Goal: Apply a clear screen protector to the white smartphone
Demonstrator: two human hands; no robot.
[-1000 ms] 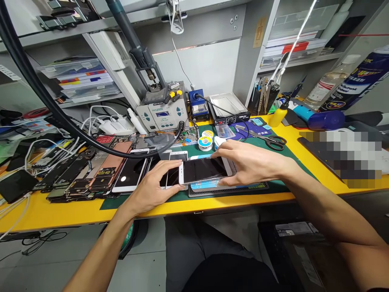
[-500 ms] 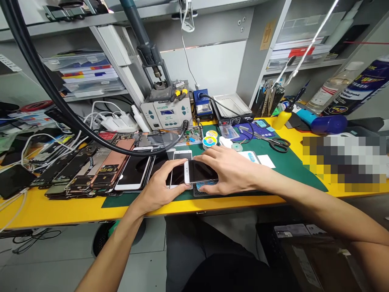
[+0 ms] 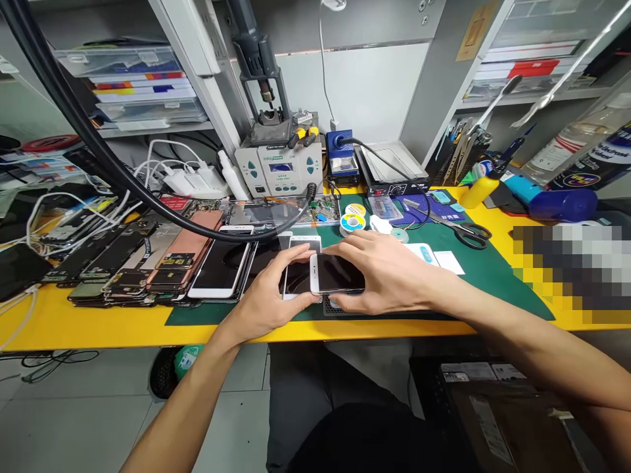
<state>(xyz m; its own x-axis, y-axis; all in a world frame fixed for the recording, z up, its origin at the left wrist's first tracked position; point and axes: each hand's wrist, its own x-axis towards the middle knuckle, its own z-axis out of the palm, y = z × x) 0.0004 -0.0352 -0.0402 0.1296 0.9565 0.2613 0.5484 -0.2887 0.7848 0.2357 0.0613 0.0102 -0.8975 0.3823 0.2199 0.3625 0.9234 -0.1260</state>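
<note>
Over the green mat [image 3: 493,295], I have my right hand [image 3: 387,272] clasping a white-framed phone [image 3: 338,274] from above, my left hand [image 3: 269,290] gripping its near edge, overlapping a second phone [image 3: 298,279].

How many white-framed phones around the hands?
3: the held phone, between the left hand and right hand; the middle phone, partly under the left hand on the green mat; the leftmost phone, beside it. More may be hidden.
</note>
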